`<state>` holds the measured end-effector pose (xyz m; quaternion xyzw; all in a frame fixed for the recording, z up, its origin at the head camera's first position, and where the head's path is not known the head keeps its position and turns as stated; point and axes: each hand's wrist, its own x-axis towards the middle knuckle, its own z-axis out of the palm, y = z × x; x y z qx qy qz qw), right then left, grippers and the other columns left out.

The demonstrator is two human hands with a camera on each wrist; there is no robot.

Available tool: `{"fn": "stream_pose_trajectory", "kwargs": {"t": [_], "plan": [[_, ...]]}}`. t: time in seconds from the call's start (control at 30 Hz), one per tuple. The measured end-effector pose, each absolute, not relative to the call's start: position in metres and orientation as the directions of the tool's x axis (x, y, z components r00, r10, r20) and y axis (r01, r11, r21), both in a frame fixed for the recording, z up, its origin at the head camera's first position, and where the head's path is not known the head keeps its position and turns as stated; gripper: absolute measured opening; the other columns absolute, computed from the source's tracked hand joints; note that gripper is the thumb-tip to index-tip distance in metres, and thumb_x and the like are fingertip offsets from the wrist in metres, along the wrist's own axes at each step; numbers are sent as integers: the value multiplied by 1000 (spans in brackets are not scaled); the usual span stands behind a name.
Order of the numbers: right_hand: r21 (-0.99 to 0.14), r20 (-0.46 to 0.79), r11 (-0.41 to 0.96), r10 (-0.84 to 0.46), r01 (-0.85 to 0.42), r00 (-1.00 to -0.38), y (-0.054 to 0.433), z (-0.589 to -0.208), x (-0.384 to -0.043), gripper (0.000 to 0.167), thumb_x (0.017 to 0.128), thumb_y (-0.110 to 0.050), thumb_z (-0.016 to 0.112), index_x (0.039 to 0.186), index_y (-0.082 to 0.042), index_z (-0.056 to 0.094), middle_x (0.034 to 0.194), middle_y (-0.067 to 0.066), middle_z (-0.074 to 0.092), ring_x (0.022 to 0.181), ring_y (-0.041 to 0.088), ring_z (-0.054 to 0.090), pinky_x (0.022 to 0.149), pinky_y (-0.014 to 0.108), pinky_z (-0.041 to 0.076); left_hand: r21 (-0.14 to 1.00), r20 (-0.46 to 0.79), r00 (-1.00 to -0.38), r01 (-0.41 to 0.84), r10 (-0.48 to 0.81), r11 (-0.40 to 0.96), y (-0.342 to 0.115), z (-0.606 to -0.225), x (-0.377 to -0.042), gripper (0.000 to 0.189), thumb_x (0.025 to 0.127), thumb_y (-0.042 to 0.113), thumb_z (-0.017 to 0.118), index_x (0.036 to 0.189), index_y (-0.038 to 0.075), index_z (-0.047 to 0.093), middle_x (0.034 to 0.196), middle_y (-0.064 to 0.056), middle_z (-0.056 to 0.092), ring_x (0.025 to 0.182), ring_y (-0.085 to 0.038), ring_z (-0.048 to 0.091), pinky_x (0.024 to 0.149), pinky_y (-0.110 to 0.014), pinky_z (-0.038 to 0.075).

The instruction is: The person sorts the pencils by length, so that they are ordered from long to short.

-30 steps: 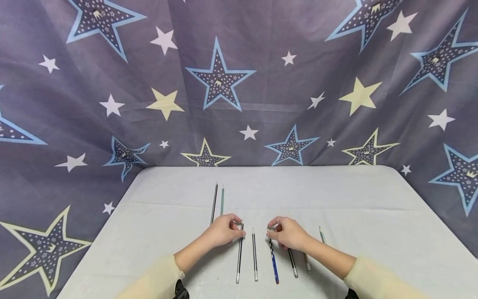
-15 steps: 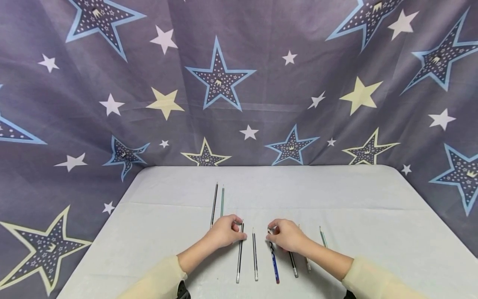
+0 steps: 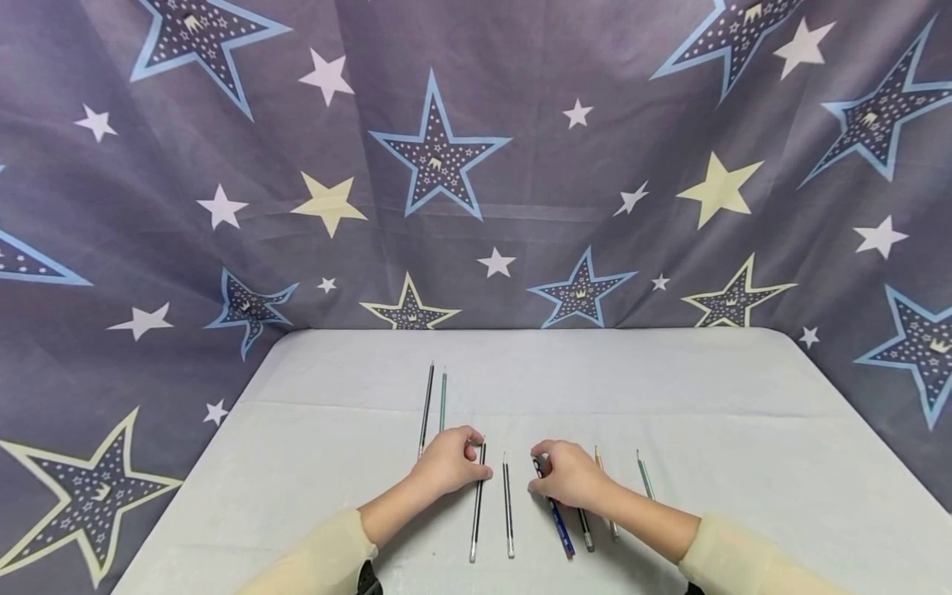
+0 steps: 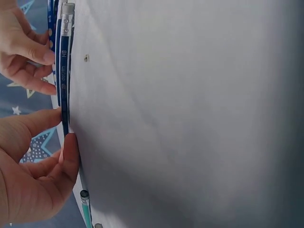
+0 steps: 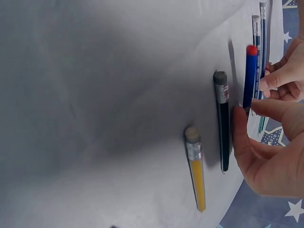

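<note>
In the head view, my left hand [image 3: 449, 463] pinches a dark striped pencil [image 3: 478, 516] near its far end; its silver-and-white eraser end points toward me. The left wrist view shows "HB" on this pencil [image 4: 65, 76], between thumb and fingers. To the right, my right hand [image 3: 571, 473] pinches a blue patterned pencil [image 3: 559, 526], which slants with its near end to the right. A red end tops that blue pencil [image 5: 250, 71] in the right wrist view. Between the hands lies a shorter dark pencil [image 3: 508, 512], touched by neither.
A black pencil [image 3: 427, 405] and a green pencil [image 3: 443, 397] lie beyond my left hand. Partly under my right hand and forearm are a dark pencil [image 3: 585, 529], a yellow pencil [image 5: 197, 183] and another green pencil [image 3: 645, 477]. A star-patterned cloth [image 3: 476, 165] hangs behind the white-covered table [image 3: 706, 372].
My right hand has drawn slightly toward me, and the blue pencil's near end has swung to the right, so it slants more. The left hand has barely moved.
</note>
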<state>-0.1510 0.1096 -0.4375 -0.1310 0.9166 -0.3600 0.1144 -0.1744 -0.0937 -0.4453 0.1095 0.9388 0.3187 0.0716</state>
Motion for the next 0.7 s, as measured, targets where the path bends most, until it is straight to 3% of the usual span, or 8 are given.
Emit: {"fn": "stream_pose_trajectory", "kwargs": {"t": [0.23, 0.7], "plan": [[-679, -113, 713, -337, -175, -935, 108, -437, -148, 53, 73, -5, 75, 120, 9, 55, 65, -1, 53, 43, 8, 46, 39, 21, 41, 611, -59, -970, 153, 238, 777, -93, -447, -174, 43, 70, 22, 80, 104, 3, 62, 70, 5, 51, 59, -9, 44, 55, -21, 38], [-709, -112, 685, -343, -167, -932, 109, -437, -144, 53, 75, 2, 69, 125, 11, 50, 67, 1, 51, 43, 8, 47, 38, 19, 43, 746, -86, -960, 115, 266, 656, -97, -446, -174, 36, 75, 4, 70, 109, -3, 59, 73, -1, 55, 48, -7, 52, 45, -20, 50]]}}
